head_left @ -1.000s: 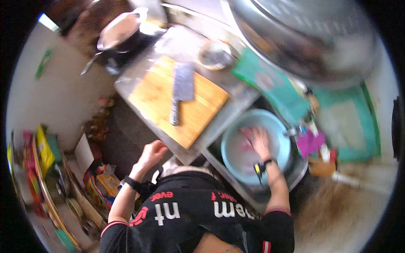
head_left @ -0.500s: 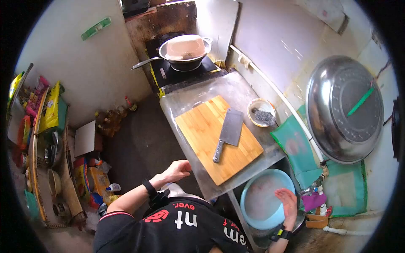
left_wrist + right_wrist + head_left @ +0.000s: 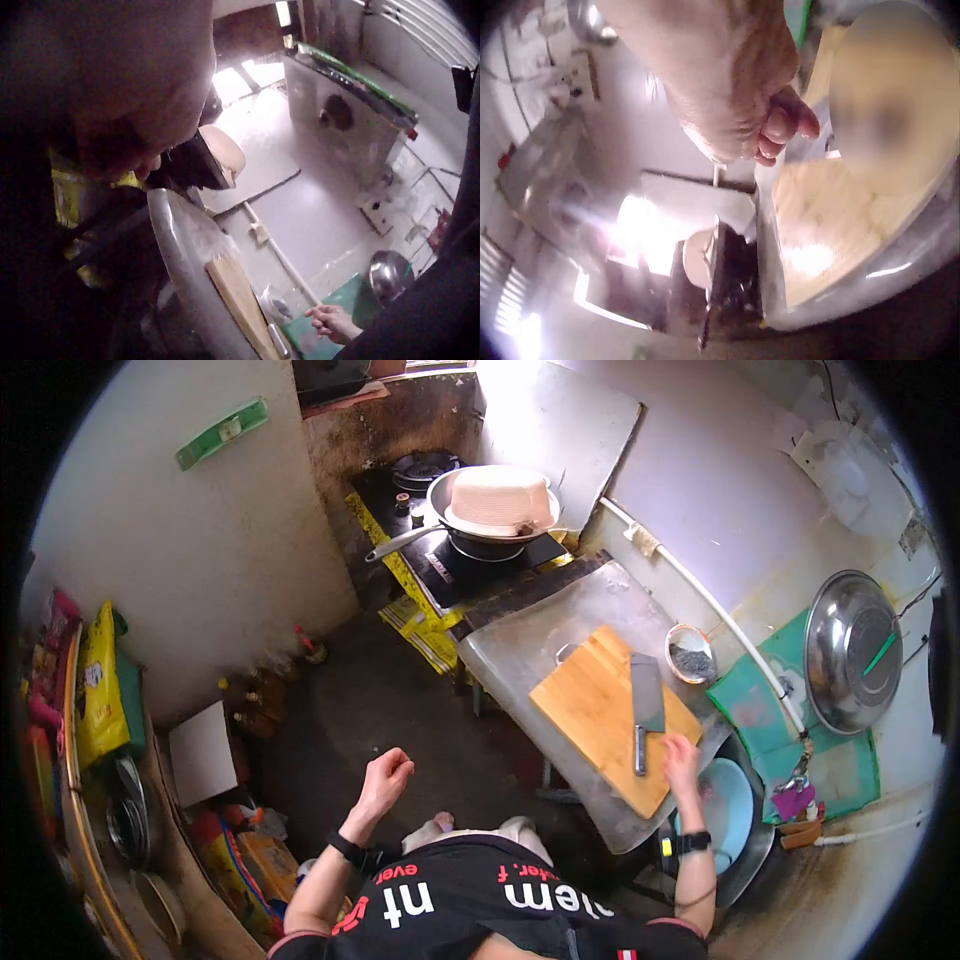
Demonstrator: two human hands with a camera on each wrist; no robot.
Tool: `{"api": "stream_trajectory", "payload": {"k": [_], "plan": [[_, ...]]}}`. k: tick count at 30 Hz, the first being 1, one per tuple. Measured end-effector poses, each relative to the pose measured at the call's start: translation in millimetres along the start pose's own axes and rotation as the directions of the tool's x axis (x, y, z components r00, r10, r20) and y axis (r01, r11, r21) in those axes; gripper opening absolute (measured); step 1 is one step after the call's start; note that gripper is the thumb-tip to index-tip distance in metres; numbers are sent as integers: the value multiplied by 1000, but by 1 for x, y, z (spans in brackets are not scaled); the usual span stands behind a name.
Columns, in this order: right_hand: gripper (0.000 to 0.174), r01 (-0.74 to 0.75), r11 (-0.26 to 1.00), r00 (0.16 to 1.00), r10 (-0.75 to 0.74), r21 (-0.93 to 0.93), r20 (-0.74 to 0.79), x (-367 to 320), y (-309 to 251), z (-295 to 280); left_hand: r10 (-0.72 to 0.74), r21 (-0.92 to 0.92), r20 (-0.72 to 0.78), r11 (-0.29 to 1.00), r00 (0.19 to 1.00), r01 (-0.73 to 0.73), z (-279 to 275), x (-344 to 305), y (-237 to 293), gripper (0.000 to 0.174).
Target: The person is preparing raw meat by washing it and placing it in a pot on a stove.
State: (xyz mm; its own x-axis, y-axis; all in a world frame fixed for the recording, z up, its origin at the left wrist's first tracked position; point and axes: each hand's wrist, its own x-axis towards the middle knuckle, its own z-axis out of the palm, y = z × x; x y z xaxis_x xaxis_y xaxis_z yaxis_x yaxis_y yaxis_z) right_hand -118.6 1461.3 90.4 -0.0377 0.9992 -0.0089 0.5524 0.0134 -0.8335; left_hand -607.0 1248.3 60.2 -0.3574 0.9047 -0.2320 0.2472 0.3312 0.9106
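My left hand (image 3: 384, 784) hangs over the dark floor, left of the table, its fingers loosely bent around nothing. Water glistens on my right hand (image 3: 739, 97), which holds nothing; its fingers are bent loosely. In the head view the right hand (image 3: 683, 765) is at the right corner of the wooden board (image 3: 590, 705), just right of the cleaver handle (image 3: 640, 750). The cleaver blade (image 3: 648, 690) lies flat on the board. Behind the right wrist stands the light blue basin (image 3: 733, 810) in the sink, partly hidden by the arm.
A pan (image 3: 437, 498) holding a pinkish basket (image 3: 498, 502) stands on the stove. A small bowl (image 3: 690, 655) with a grey scourer is behind the board. A large metal lid (image 3: 850, 650) hangs at right; crowded shelves (image 3: 150, 810) line the left.
My right hand has left the basin and moved beside the cleaver handle. The head view has turned, showing more of the stove. The left hand stays loosely bent and without any object.
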Motion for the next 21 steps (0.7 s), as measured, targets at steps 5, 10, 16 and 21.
{"api": "stream_trajectory", "payload": {"k": [5,10,16,21], "plan": [[18,312,854,950,-270,-416,159,65,-51,133,46,-147,-122,987,991,-64,-56,5,-42,9],[34,234,966,961,-213,-106,178,116,-116,230,-155,-150,6,977,988,154,-112,35,-51,13],[29,-156,918,971,74,366,228,221,-133,315,-185,-28,-62,983,981,184,-165,126,-69,14],[24,-234,866,968,166,442,187,268,-160,354,-292,-63,41,954,955,294,-211,203,-38,18]]}}
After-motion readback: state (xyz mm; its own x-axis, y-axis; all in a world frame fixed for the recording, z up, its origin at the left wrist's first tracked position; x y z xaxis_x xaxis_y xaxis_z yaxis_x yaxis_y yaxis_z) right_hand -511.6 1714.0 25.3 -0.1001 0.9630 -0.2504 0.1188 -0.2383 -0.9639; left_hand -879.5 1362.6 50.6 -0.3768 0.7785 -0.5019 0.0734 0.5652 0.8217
